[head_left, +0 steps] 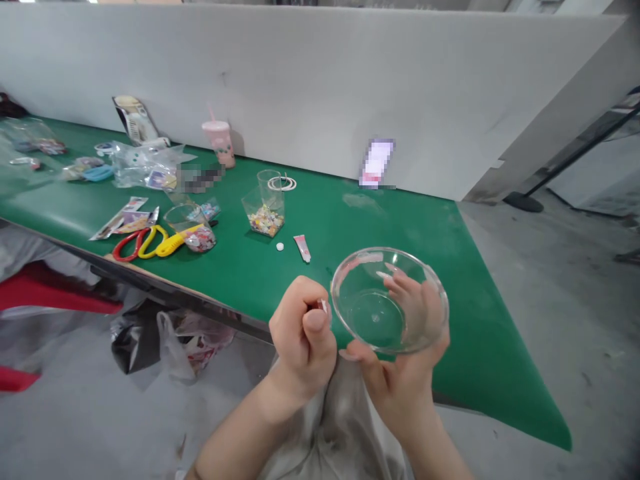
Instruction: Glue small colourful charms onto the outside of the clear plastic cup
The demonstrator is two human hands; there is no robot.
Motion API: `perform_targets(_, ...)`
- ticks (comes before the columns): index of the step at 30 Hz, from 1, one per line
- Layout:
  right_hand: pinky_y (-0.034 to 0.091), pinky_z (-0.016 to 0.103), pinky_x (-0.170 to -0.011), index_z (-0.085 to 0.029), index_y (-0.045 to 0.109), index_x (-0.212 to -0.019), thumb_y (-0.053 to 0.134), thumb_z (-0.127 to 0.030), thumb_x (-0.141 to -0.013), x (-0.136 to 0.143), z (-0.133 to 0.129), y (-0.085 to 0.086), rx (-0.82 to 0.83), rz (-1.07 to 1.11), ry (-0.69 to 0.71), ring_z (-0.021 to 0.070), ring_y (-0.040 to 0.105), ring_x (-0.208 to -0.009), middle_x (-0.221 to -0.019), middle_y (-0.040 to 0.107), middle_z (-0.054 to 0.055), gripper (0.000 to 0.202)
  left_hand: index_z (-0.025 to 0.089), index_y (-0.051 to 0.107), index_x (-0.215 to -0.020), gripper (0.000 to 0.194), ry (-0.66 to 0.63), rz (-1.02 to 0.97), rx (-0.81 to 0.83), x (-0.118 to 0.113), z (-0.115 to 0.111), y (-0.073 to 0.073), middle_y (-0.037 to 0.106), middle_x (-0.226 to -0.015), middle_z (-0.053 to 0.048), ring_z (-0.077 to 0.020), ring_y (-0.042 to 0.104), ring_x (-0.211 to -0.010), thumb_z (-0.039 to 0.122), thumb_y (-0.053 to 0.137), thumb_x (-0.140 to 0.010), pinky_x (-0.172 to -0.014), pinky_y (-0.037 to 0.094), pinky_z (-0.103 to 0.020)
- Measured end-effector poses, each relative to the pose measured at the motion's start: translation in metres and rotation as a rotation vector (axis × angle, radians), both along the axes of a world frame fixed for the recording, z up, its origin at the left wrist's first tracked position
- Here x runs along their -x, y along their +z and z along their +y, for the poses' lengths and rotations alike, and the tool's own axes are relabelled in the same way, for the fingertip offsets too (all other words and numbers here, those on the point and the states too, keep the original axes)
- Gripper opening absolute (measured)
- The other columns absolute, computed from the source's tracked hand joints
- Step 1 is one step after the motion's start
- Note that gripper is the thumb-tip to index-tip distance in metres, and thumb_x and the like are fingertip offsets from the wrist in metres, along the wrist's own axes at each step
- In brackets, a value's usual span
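Gripping a clear round plastic bowl (375, 320), right hand (400, 380) has its fingers spread around the wall, thumb low at the near side. Bowl sits just right of the left hand (303, 333), whose fingers are clenched round a small dark item (321, 305), mostly hidden; identity cannot be told. Beyond the left fingers, on the green surface (475, 307): pink-and-white squeeze tube (303, 248), small white disc (280, 247) near it. Farther off, leftward, an angular clear cup (267, 220) holding multicoloured bits. Stage, as judged: early; bowl in hand, bits loose in the cup, none seen on the bowl.
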State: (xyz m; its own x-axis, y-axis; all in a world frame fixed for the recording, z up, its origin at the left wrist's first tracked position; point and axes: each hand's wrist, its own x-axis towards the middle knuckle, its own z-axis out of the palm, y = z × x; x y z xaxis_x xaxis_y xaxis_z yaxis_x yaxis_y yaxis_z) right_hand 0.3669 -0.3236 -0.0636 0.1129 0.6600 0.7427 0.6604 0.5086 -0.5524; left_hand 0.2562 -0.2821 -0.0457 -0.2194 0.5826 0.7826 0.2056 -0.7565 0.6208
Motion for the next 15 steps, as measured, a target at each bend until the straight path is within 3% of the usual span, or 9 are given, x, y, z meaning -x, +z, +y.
perform_targets(3,0.043,0.059,-0.092,-0.023,0.011,-0.145,0.055,-0.041,-0.084,-0.001,-0.002,0.006,-0.056,-0.065,-0.014,0.0333,0.043,-0.124,-0.136,0.04,0.015,0.076,0.019,0.044,-0.068,0.033,-0.008,-0.034,-0.001,-0.001,-0.001,0.001,0.041,-0.058,0.004,-0.008,0.04,-0.052,0.035,0.034,-0.095,-0.048,0.032,-0.022)
perform_targets(7,0.043,0.058,-0.092,-0.022,0.025,-0.141,0.057,-0.036,-0.082,0.001,-0.006,0.011,-0.035,-0.084,-0.083,0.0324,0.049,-0.118,-0.13,0.046,0.014,0.069,0.019,0.045,-0.068,0.034,0.042,-0.111,-0.011,-0.005,-0.002,0.002,0.04,-0.058,0.004,-0.0084,0.04,-0.052,0.033,0.032,-0.095,-0.048,0.033,-0.022)
perform_targets(11,0.041,0.06,-0.093,-0.024,0.016,-0.145,0.06,-0.039,-0.08,0.005,-0.01,0.007,-0.037,-0.01,-0.114,0.0337,0.043,-0.123,-0.136,0.04,0.015,0.08,0.019,0.047,-0.067,0.038,0.075,-0.144,0.058,-0.009,-0.004,0.0,0.041,-0.056,0.003,-0.009,0.04,-0.052,0.035,0.029,-0.096,-0.05,0.034,-0.024)
perform_targets(15,0.045,0.056,-0.09,-0.021,0.016,-0.145,0.06,-0.048,-0.079,0.008,-0.01,0.005,0.119,0.089,-0.068,0.0323,0.047,-0.119,-0.134,0.039,0.017,0.084,0.019,0.046,-0.064,0.041,0.115,-0.166,0.12,-0.013,-0.004,0.0,0.041,-0.056,0.003,-0.0093,0.037,-0.05,0.034,0.028,-0.097,-0.049,0.032,-0.026)
